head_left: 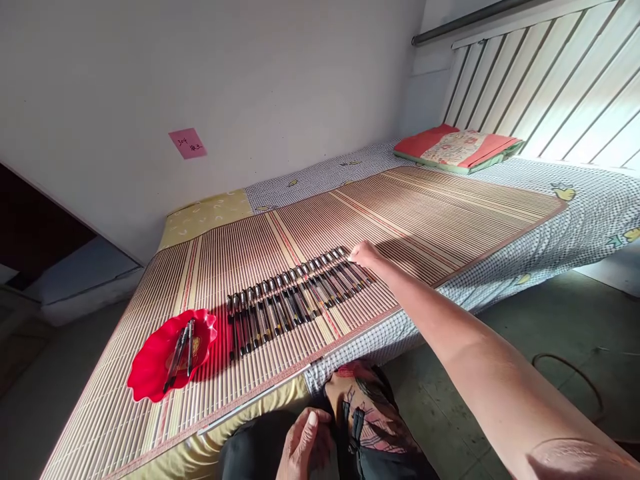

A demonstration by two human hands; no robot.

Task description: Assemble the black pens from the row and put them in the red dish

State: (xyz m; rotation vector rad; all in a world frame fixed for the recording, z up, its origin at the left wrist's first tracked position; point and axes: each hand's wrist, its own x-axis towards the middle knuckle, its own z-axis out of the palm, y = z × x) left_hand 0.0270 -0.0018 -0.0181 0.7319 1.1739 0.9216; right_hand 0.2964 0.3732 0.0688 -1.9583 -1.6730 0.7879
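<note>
From my remote seat I have the right hand [364, 254] low over the mat [395, 213], its fingers curled together at the right end of a row of pens [295, 303]; whether they pinch the last one I cannot tell, because the hand itself hides the grip. The row runs leftward from those fingers, pens side by side, silver clips on the ends away from me. Beyond its left end, well apart from the fingers, a scalloped red plate [143, 370] holds a few more pens. The left hand [305, 440] rests on the lap, nearer me than the right fingers, thumb over bent fingers; I cannot tell if anything sits inside. For room, I have bare mat beyond the right fingers and to their right, as far as the mat's border; on the near side, the border and the bed's [600, 200] edge come soon, with floor [440, 393] below. A folded quilt [457, 148] lies far off, beyond the fingers and right, near the slatted panel [530, 87]. On the wall [300, 80], beyond and left of the fingers, a pink note [188, 143] reads "304", with handwritten characters I cannot make out; any lettering on the pens is too small.
</note>
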